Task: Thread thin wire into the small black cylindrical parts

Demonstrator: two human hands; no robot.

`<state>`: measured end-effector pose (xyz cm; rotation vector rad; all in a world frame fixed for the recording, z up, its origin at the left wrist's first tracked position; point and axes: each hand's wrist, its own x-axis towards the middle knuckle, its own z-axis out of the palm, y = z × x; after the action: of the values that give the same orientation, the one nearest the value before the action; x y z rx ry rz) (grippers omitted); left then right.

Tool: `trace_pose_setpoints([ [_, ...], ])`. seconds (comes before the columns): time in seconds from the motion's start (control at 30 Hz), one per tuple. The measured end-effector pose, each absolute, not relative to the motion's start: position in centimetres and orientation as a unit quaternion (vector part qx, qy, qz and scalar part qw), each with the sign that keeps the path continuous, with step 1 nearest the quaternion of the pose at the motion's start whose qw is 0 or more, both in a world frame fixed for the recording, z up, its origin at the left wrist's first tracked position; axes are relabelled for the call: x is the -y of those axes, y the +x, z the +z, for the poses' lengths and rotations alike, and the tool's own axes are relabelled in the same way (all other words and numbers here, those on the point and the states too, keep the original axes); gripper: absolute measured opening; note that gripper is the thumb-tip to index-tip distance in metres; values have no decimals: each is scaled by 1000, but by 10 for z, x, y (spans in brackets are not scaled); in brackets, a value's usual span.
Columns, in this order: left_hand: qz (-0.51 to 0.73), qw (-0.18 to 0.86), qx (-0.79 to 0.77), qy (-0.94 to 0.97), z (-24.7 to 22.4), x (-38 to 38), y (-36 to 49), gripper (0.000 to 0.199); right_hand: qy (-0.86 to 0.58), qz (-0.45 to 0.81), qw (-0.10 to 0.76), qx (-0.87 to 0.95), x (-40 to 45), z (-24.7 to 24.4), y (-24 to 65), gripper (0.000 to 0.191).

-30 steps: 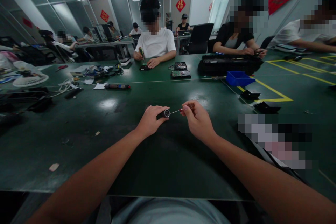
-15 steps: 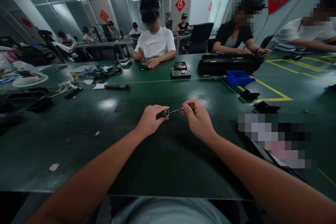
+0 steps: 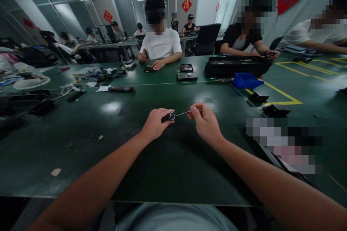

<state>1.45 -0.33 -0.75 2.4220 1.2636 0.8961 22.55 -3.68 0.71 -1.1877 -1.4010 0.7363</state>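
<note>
pointing its ringed end rightward, long axis crosswise, black cylinder (image 3: pixel 167 117) clenched in grip of left hand (image 3: pixel 155 124)

More of the screwdriver's (image 3: pixel 181 114) shaft now shows beside the right hand (image 3: pixel 205 121), whose thumb sits slightly farther away. At the far right, a dark-clothed person's hand (image 3: pixel 273 55) is farther right, and a thin orange-marked item (image 3: pixel 267 56) shows there.

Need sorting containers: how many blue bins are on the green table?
1: the blue plastic bin sits in front of the long black housing, toward its right end. Clutter may hide others.
</note>
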Motion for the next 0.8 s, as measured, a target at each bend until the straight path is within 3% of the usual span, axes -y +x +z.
trace_pose_setpoints([
  [0.8,281,139,-444,840,-12,1,13,41,-502,233,543,632,40,10,229,16],
])
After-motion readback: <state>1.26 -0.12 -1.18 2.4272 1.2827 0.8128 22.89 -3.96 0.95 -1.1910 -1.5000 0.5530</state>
